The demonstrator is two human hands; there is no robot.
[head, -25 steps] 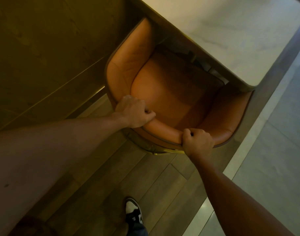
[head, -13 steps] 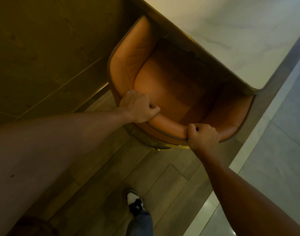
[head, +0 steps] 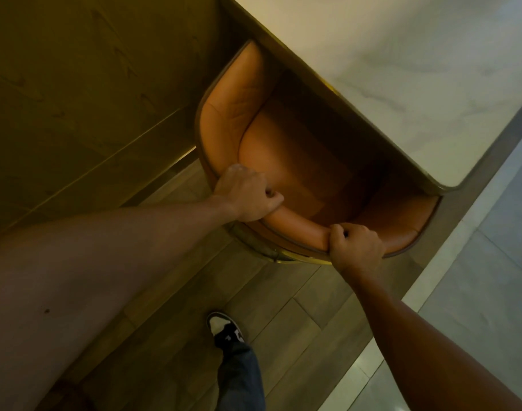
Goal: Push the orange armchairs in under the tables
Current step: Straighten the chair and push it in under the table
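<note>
An orange leather armchair [head: 271, 149] with a curved back stands partly under a white marble table [head: 402, 69]. The table's brass-edged rim covers the front of the seat and the tips of both arms. My left hand [head: 246, 192] grips the padded top of the backrest on its left side. My right hand [head: 356, 246] grips the same rim further right. Both arms are stretched out toward the chair.
A dark wood-panelled wall [head: 90, 99] runs close along the chair's left side. Wooden floorboards [head: 283, 315] lie under me, with pale stone tiles [head: 476, 292] to the right. My shoe and trouser leg [head: 230, 345] are on the boards behind the chair.
The armchair has slid further under the table, so more of the seat is hidden. Both hands kept their grip on the backrest, and my foot has stepped forward.
</note>
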